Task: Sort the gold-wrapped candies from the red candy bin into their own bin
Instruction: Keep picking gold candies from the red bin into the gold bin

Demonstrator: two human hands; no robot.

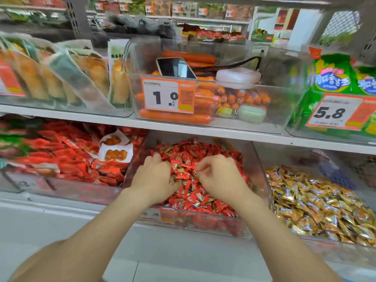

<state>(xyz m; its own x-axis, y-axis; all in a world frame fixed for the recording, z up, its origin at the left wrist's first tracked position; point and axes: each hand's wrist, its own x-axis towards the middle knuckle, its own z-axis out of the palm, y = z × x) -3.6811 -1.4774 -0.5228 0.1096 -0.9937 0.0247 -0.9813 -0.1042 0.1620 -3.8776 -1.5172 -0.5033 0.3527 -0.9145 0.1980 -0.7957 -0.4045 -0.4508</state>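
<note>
The gold-wrapped candies (179, 157) are lying scattered among the red candies (189, 197), mostly toward the middle and back of the red candy bin (257, 165), and some are probably sitting half buried under the red ones. That is likely why both hands are working inside the heap rather than above it.

The right hand (218, 177) is reaching in near the bin's right wall, its fingers (200, 166) closing narrowly into a pinch on what looks like one gold-wrapped candy (195, 172), a small piece showing blue and gold at the tips. The left hand (155, 177) is pressing into the pile nearer the left wall with curled fingers, probably raking red pieces aside. Whether it is gripping anything, I cannot tell, since the tips are sinking into the wrappers.

The gold candy bin (289, 157) is standing just beside the red one on the right, along the same lower shelf (40, 204), so the right hand is sitting on the convenient side for carrying a picked piece across the shared wall.

On the upper shelf (81, 117), a clear bin of sausages (291, 110) is holding a phone (176, 68) propped behind its price tag (160, 94).
</note>
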